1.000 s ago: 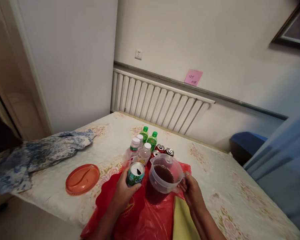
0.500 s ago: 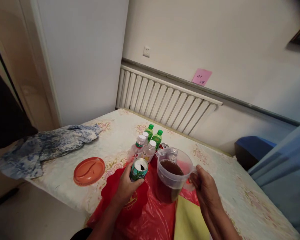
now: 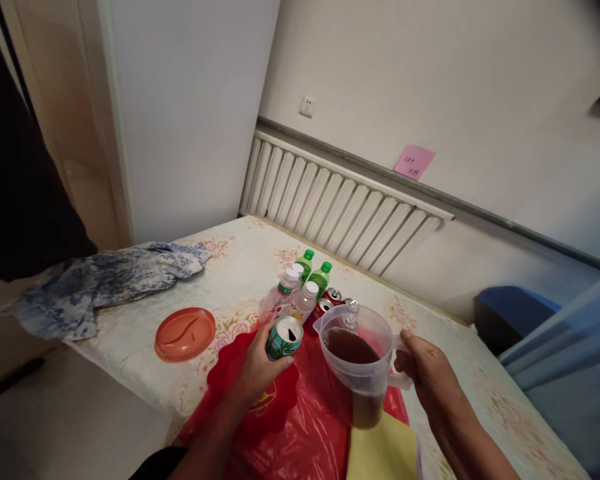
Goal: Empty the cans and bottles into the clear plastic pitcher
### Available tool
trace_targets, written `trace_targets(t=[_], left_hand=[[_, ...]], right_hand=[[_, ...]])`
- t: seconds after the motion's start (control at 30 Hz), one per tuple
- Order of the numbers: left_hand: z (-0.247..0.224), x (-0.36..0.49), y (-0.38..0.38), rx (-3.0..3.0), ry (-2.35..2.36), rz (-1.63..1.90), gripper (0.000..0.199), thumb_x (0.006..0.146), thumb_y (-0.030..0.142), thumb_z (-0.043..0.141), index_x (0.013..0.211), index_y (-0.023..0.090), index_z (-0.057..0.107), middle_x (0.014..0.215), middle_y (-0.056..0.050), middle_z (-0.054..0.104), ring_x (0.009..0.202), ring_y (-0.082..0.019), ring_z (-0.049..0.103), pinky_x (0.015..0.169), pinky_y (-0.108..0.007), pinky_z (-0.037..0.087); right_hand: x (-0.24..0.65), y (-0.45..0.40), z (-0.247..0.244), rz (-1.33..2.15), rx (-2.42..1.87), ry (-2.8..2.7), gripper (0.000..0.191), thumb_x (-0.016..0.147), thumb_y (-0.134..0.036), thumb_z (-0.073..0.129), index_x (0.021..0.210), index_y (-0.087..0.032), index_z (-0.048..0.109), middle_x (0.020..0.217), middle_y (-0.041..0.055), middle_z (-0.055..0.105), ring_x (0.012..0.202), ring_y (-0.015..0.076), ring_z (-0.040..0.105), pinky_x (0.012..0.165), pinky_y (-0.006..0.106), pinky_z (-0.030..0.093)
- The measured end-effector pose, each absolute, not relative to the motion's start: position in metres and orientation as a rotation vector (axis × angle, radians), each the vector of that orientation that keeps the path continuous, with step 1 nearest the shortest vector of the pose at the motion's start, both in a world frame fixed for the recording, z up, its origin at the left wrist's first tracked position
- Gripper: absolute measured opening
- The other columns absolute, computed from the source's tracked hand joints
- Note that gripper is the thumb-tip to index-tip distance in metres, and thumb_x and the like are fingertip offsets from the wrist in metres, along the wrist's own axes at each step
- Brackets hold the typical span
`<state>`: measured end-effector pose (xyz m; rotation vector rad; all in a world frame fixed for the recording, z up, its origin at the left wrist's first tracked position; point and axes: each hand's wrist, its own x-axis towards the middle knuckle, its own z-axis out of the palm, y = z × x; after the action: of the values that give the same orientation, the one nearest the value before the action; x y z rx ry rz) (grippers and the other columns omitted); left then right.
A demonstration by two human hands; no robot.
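Note:
A green can with its top opened is held in my left hand, above a red scalloped tray. My right hand grips the handle of a clear plastic pitcher holding dark brown liquid. The pitcher tilts, its spout toward the can but apart from it. Beyond them stand bottles with white caps, green-capped bottles and several red cans. Red plastic sheeting and a yellow cloth lie under and beside the pitcher.
An orange-red divided dish lies at the left on the floral tablecloth. Blue and white patterned cloth is bunched at the table's left end. A radiator runs along the wall behind. A blue-topped bin stands at the right.
The pitcher has moved slightly right and tilted more, its spout toward the left. More of the red cans shows behind it. The camera view has shifted slightly; the can is still in my left hand.

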<state>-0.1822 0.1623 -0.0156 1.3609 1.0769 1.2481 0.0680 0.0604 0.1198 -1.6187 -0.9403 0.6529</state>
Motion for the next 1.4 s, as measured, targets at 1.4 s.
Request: trace_targets(t=[1.4], left_hand=[[-0.019,-0.184,0.163,1.429,0.943,1.304,0.066,0.055,0.015,0.068,0.118,0.030,0.058,0.124,-0.004,0.064,0.121,-0.031,0.054,0.099,-0.040,0.042]], right_hand=[[0.061,0.081,0.142,0.569,-1.812,-1.417,0.056,0.078,-0.065,0.053,0.046,-0.020,0.043,0.044,-0.0023,0.043,0.045,0.0104,0.033,0.046,0.026,0.024]])
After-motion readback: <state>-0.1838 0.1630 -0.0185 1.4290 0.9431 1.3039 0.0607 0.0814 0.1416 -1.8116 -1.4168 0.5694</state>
